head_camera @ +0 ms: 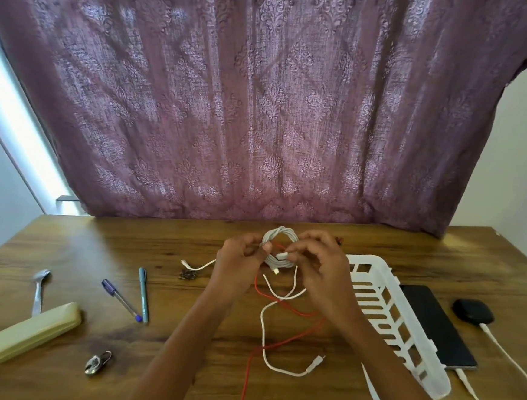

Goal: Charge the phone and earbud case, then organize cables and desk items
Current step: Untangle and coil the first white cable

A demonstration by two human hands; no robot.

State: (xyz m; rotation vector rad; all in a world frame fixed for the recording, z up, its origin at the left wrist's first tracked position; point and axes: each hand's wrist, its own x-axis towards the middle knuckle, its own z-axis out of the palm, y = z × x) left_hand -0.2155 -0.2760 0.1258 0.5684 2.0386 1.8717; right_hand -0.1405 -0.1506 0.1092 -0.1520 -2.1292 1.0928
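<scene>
Two-handed, winding up a white coil [280,235] just above the worktop [126,246], midway across and toward its far edge: gripping the coil's left side with the left hand [238,261], fingers [254,241] curled round the loops, and pinching its plug [283,255] against the loops with the fingers [300,254] of the right hand [319,270]. Judging the charging part as looking done and the cable tidying as under way, seeing the phone [435,324] lying flat right of the basket [383,307] with a lead [473,396] in its near end, and the earbud case [472,311] just beside it with a second lead [508,355]. Probably needing next to be tucking the plug under a loop so the coil is holding, then lowering it into the basket just to the right, without dragging along the red cable [245,381] or the loose white cable [263,332] lying below the hands. Not managing to tell whether the red cable is passing through the coil or only behind it, with the hands covering the coil's lower half. Losing both leads off the right and bottom edges, so seeing no charger or socket; getting nothing from the dark phone screen either. Failing to name the small dark thing [188,275] left of the hands, too blurred, likewise the metal bit [96,360] near the pouch [27,336].
</scene>
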